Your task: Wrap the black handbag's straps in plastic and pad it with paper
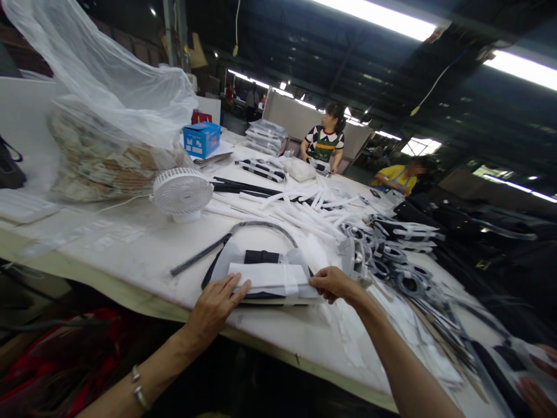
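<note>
A black bag wrapped in white paper (267, 277) lies near the front edge of the long white table (130, 255). My left hand (215, 306) rests on its left end, fingers flat and pressed on the paper. My right hand (333, 283) pinches the right end of the paper wrap, fingers curled. A black strap (261, 225) arcs over the table behind the bag.
A small white fan (183, 193) stands behind left, next to a big clear plastic sack (100, 104) and a blue box (201, 139). White strips (300, 206) and wrapped strap coils (391, 255) cover the middle and right. Two people work at the far end.
</note>
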The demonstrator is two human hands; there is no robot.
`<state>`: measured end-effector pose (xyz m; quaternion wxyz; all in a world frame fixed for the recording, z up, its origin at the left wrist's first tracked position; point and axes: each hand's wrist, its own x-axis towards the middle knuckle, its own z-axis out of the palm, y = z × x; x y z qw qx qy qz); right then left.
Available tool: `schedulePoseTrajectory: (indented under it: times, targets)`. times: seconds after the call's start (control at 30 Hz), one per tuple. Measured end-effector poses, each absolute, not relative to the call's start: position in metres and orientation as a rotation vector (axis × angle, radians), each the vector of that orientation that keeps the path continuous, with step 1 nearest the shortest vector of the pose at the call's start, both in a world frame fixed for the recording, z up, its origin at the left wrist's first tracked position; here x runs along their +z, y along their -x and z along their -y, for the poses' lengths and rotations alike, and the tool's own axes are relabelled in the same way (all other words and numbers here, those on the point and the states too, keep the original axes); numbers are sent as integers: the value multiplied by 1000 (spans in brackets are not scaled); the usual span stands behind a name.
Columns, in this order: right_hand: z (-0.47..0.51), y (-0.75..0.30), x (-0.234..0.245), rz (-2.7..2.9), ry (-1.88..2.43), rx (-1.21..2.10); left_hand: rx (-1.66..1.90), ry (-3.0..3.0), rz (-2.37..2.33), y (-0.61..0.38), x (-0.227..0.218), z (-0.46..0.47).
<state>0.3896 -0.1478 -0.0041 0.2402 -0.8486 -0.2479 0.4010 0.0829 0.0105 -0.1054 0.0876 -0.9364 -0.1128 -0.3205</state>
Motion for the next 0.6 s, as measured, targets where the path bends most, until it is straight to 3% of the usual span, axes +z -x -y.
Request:
schedulePoseTrajectory:
  times: [0.47,0.6]
  targets:
    - [149,-406,-4,668,2175,1451,-978,2805,325,-83,-107,-12]
    - [153,-402,0,744,2091,1400,-992,2816,319,-84,-107,-12]
